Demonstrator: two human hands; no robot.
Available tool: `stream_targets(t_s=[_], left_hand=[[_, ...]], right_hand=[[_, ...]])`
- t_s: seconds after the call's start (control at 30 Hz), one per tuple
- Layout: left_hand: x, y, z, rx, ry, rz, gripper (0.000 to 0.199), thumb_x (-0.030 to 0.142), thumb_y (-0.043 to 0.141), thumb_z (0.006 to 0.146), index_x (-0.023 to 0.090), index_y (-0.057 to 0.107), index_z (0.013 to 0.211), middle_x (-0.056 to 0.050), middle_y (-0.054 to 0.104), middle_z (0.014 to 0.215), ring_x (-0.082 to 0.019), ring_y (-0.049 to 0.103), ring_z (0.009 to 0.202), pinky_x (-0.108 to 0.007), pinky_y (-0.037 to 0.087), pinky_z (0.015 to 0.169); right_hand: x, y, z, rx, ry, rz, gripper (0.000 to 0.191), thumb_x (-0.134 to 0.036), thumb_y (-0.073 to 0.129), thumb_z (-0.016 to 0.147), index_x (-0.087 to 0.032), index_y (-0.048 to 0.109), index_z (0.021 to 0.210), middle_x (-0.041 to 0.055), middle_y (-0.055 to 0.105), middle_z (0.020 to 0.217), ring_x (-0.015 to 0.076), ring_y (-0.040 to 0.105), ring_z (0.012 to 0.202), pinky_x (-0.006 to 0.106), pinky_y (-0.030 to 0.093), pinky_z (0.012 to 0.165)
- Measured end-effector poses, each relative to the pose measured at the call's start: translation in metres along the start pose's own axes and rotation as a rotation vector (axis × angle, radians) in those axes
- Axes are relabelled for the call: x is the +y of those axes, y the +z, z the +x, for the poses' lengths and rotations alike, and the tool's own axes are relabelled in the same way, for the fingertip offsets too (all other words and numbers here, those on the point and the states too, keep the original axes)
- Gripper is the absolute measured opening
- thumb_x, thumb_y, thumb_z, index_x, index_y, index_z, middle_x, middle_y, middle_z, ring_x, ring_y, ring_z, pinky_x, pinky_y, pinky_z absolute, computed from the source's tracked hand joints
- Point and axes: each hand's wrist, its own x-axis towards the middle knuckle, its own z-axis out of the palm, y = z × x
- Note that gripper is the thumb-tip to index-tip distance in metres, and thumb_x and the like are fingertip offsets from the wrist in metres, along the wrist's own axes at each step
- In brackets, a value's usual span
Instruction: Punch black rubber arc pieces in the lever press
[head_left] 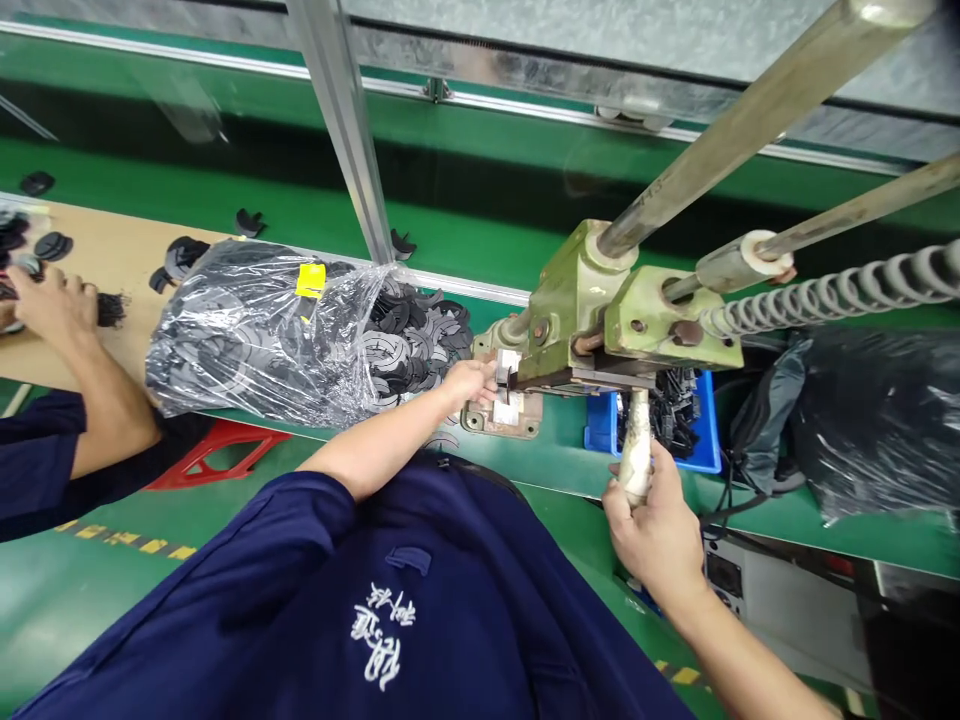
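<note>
I'm holding my left hand (469,382) at the die of the green press (577,310), its fingers pressed together and pinching something too hidden to make out. My right hand (649,535) is wrapping its fingers around the taped handle (636,450), bracing the lever, while the plastic bag (255,330) of black pieces (405,340) is sitting just beside, within reach.

This place is looking like a factory workshop. A green press (600,300) is standing over a green conveyor belt (300,205), with a plastic bag (255,335) of black parts (401,345) lying beside it.

Head cam, fwd & down, over chest (420,610) at hand press (592,310), close
</note>
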Motion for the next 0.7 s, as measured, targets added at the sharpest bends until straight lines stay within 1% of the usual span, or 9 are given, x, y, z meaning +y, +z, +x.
stream_targets(t_s=[0.07, 0.1, 0.2, 0.27, 0.3, 0.4, 0.47, 0.57, 0.7], left_hand=[[-0.015, -0.017, -0.014, 0.061, 0.091, 0.318, 0.026, 0.041, 0.06, 0.084, 0.016, 0.062, 0.089, -0.005, 0.069, 0.083, -0.014, 0.066, 0.072, -0.024, 0.052, 0.068], [-0.026, -0.025, -0.022, 0.06, 0.12, 0.503, 0.023, 0.039, 0.068, 0.078, 0.017, 0.064, 0.085, -0.005, 0.069, 0.085, -0.016, 0.066, 0.077, -0.025, 0.051, 0.073], [-0.06, -0.038, -0.043, -0.077, 0.178, 0.955, 0.029, 0.034, 0.078, 0.067, 0.02, 0.067, 0.089, -0.007, 0.067, 0.099, -0.023, 0.064, 0.095, -0.03, 0.048, 0.087], [-0.079, -0.037, -0.05, -0.156, 0.215, 1.127, 0.039, 0.032, 0.079, 0.066, 0.019, 0.066, 0.1, -0.01, 0.062, 0.114, -0.026, 0.06, 0.105, -0.032, 0.045, 0.092], [-0.087, -0.035, -0.051, -0.165, 0.226, 1.182, 0.045, 0.031, 0.079, 0.066, 0.019, 0.064, 0.107, -0.012, 0.059, 0.119, -0.028, 0.058, 0.109, -0.033, 0.044, 0.094], [-0.098, -0.025, -0.048, -0.108, 0.211, 1.265, 0.058, 0.029, 0.08, 0.066, 0.017, 0.058, 0.118, -0.016, 0.054, 0.125, -0.031, 0.055, 0.113, -0.036, 0.044, 0.095], [-0.1, -0.02, -0.043, -0.107, 0.198, 1.271, 0.047, 0.028, 0.075, 0.072, 0.015, 0.061, 0.115, -0.017, 0.057, 0.121, -0.031, 0.056, 0.111, -0.037, 0.043, 0.095], [-0.099, -0.019, -0.042, -0.176, 0.248, 1.242, 0.026, 0.032, 0.059, 0.085, 0.015, 0.066, 0.104, -0.016, 0.062, 0.112, -0.029, 0.057, 0.109, -0.035, 0.041, 0.096], [-0.093, -0.024, -0.049, -0.147, 0.383, 1.14, 0.036, 0.036, 0.04, 0.094, 0.016, 0.064, 0.11, -0.015, 0.064, 0.108, -0.026, 0.057, 0.108, -0.035, 0.038, 0.099]], right_hand=[[0.0, 0.0, 0.0, -0.008, 0.004, -0.005, 0.064, -0.037, 0.05, 0.08, -0.018, 0.037, 0.139, 0.0078, 0.069, 0.098, 0.0238, 0.065, 0.075, 0.033, 0.049, 0.067], [0.0, 0.0, 0.0, -0.014, 0.007, -0.006, 0.064, -0.037, 0.05, 0.08, -0.018, 0.037, 0.139, 0.0079, 0.07, 0.099, 0.024, 0.065, 0.075, 0.033, 0.048, 0.067], [-0.001, -0.001, 0.0, -0.023, 0.01, -0.004, 0.064, -0.038, 0.049, 0.08, -0.017, 0.037, 0.139, 0.0084, 0.07, 0.1, 0.0254, 0.066, 0.079, 0.034, 0.049, 0.069], [-0.001, -0.002, 0.0, -0.018, 0.006, -0.002, 0.064, -0.038, 0.049, 0.08, -0.017, 0.037, 0.139, 0.009, 0.07, 0.1, 0.0257, 0.066, 0.08, 0.034, 0.049, 0.07], [-0.002, -0.002, 0.0, -0.015, 0.005, -0.001, 0.064, -0.038, 0.05, 0.08, -0.016, 0.037, 0.139, 0.0092, 0.07, 0.1, 0.0256, 0.066, 0.08, 0.034, 0.049, 0.069], [-0.003, -0.002, 0.0, -0.011, 0.003, -0.006, 0.064, -0.036, 0.05, 0.08, -0.015, 0.038, 0.139, 0.0103, 0.07, 0.1, 0.0258, 0.066, 0.079, 0.034, 0.048, 0.067], [-0.003, -0.002, 0.0, -0.01, 0.006, -0.01, 0.064, -0.036, 0.049, 0.08, -0.015, 0.038, 0.139, 0.0102, 0.07, 0.099, 0.026, 0.066, 0.078, 0.034, 0.048, 0.066], [-0.003, -0.001, 0.0, -0.008, 0.01, -0.011, 0.063, -0.035, 0.05, 0.079, -0.017, 0.038, 0.139, 0.0081, 0.07, 0.097, 0.0252, 0.066, 0.077, 0.033, 0.048, 0.065], [-0.001, 0.0, 0.0, 0.0, 0.007, -0.022, 0.062, -0.036, 0.05, 0.079, -0.019, 0.038, 0.138, 0.0067, 0.07, 0.095, 0.0248, 0.065, 0.074, 0.033, 0.048, 0.064]])
